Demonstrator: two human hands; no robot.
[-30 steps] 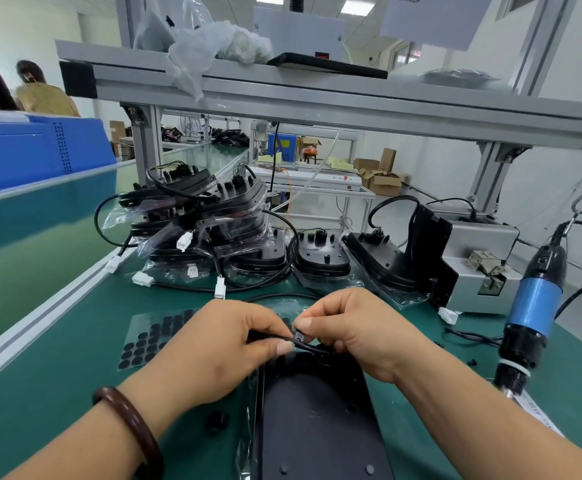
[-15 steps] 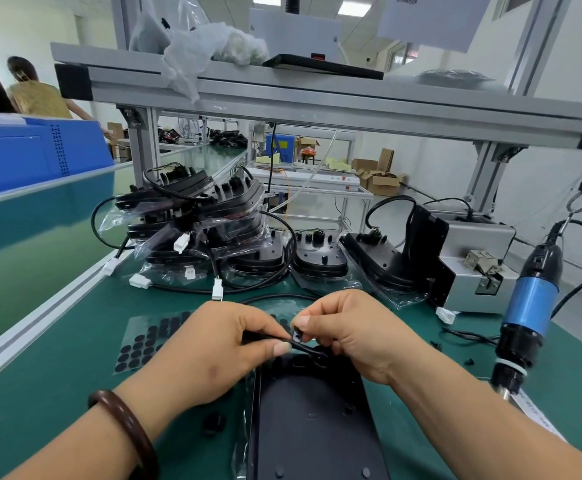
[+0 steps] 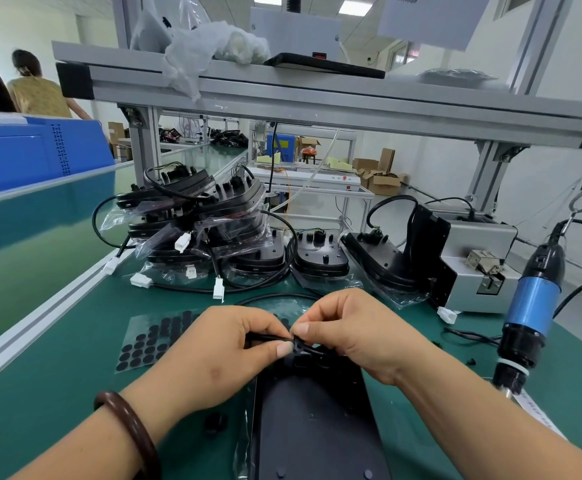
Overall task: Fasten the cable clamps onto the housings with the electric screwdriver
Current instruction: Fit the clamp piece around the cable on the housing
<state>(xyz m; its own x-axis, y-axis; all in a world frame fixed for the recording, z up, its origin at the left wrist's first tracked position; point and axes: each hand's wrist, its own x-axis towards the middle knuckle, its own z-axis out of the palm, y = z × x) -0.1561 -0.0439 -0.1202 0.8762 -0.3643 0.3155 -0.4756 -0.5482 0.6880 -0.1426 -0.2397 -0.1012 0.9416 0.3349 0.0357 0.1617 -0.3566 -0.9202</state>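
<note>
1. The fingers [image 3: 280, 348] of the left hand [image 3: 220, 351] are curled together and pinch a thin black cable [image 3: 265, 337] between thumb and forefinger.
2. The fingers of the right hand [image 3: 351, 337] are curled too, and pinch a small black clamp [image 3: 298, 346] that sits on the cable, just beside the left thumb tip.
3. Both hands hover over the far end of a flat black housing [image 3: 313, 427], which lies on the green worktop [image 3: 57, 393] between the forearms; whether the clamp touches the housing cannot be told.
4. A dark brown bracelet [image 3: 133, 431] circles the left wrist.
5. A sheet of round black pads [image 3: 147, 344] lies on the worktop left of the hands.
6. The blue electric screwdriver [image 3: 531, 306] hangs tip-down at the right, well apart from both hands.
7. Further back, more housings [image 3: 206, 216] with cables and white plugs are stacked in clear bags, and a grey metal box [image 3: 473, 244] stands to their right.
</note>
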